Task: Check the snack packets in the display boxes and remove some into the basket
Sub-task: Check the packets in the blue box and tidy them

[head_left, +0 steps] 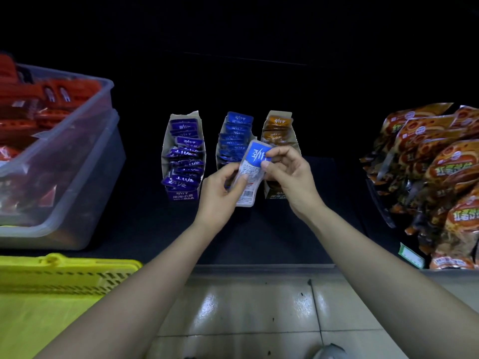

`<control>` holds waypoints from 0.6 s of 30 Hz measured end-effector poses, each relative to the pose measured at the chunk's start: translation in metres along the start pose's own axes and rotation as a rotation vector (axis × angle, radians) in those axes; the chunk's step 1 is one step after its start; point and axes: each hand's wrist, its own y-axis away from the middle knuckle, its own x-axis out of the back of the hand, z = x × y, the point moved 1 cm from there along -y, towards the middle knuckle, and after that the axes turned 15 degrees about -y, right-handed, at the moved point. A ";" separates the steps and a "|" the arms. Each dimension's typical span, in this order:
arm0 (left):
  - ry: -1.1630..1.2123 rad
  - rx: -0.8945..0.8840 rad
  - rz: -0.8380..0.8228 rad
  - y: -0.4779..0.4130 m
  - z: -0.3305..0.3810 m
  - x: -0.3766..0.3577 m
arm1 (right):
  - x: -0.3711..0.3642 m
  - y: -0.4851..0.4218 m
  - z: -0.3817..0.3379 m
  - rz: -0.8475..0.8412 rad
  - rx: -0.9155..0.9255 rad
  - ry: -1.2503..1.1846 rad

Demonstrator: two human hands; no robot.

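Three open display boxes stand on a dark shelf: a purple-packet box (183,156), a blue-packet box (234,137) and an orange-packet box (277,130). In front of the blue box, both hands hold one blue and white snack packet (250,174) with its barcode side up. My left hand (221,194) pinches its lower left edge. My right hand (290,174) pinches its upper right corner. A yellow basket (59,275) sits at the lower left, below the shelf.
A clear plastic tub (77,151) full of red packets fills the shelf's left side. Stacks of orange-brown snack bags (435,177) crowd the right side, with a green price tag (412,256) on the shelf edge. Tiled floor (246,307) lies below.
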 end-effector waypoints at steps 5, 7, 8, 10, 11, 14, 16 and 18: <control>0.203 0.129 -0.018 -0.001 -0.002 0.003 | 0.000 0.002 -0.003 0.058 0.039 0.053; 0.206 0.137 -0.025 0.000 -0.004 0.005 | -0.002 0.002 -0.003 0.058 0.039 0.070; 0.208 0.132 -0.018 0.002 -0.004 0.006 | -0.003 0.003 -0.002 0.060 0.037 0.073; 0.189 0.098 0.020 0.004 -0.003 0.008 | -0.006 0.004 -0.001 0.072 0.029 0.065; 0.155 0.064 0.045 0.005 -0.002 0.009 | -0.008 0.004 -0.001 0.076 0.017 0.055; -0.011 -0.055 0.091 0.008 0.003 0.011 | -0.013 0.005 0.002 0.054 -0.048 0.042; -0.148 -0.151 0.115 0.010 0.004 0.011 | -0.016 0.004 0.004 0.041 -0.081 0.070; -0.218 -0.218 0.104 0.011 0.001 0.011 | -0.018 0.002 0.006 0.036 -0.090 0.079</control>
